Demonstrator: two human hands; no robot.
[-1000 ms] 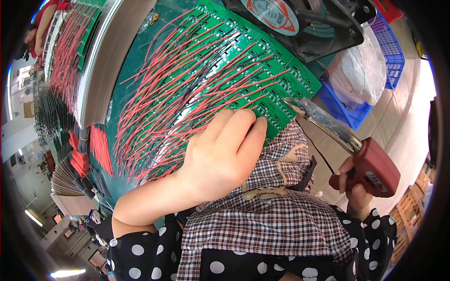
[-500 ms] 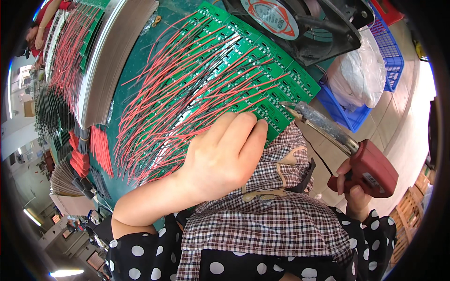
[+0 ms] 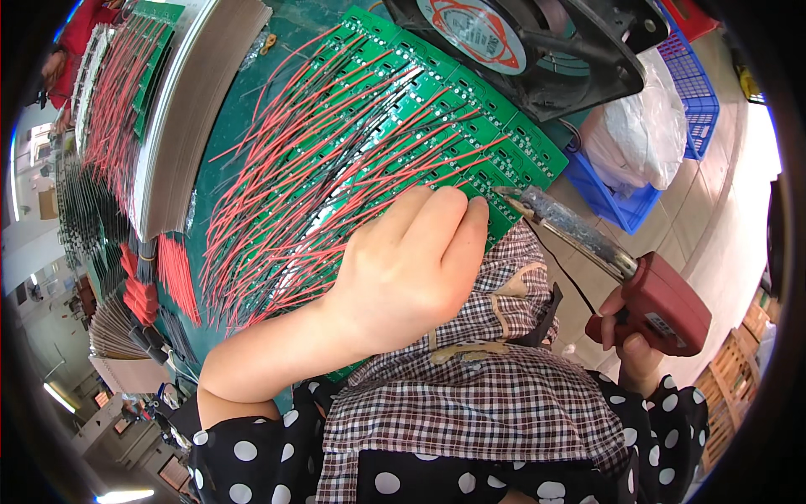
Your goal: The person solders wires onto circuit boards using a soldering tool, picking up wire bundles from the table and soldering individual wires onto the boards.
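Note:
My left hand (image 3: 411,265) is closed over the near part of a panel of green circuit boards (image 3: 525,147), its fingertips turned down and hidden, so whatever they pinch does not show. Many red and black wires (image 3: 311,160) stand up from the boards and lean left. My right hand (image 3: 634,349) grips the dark red pistol handle of a soldering gun (image 3: 667,302). The gun's scorched metal barrel slants up to the left. Its tip is at the boards' right part, close to my left fingertips; whether it touches is too small to tell.
Beyond the boards stands a black fan (image 3: 579,84). At right are a blue basket (image 3: 621,210) and a white plastic bag (image 3: 642,130). A stack of grey sheets (image 3: 201,109), red wire bundles (image 3: 178,277) and another wired board (image 3: 126,109) lie left. A person in red (image 3: 71,59) is at far left.
My left hand's fingers have moved slightly right and up, nearer the soldering tip. The boards and the gun appear shifted a little left in view. Both hands stay closed.

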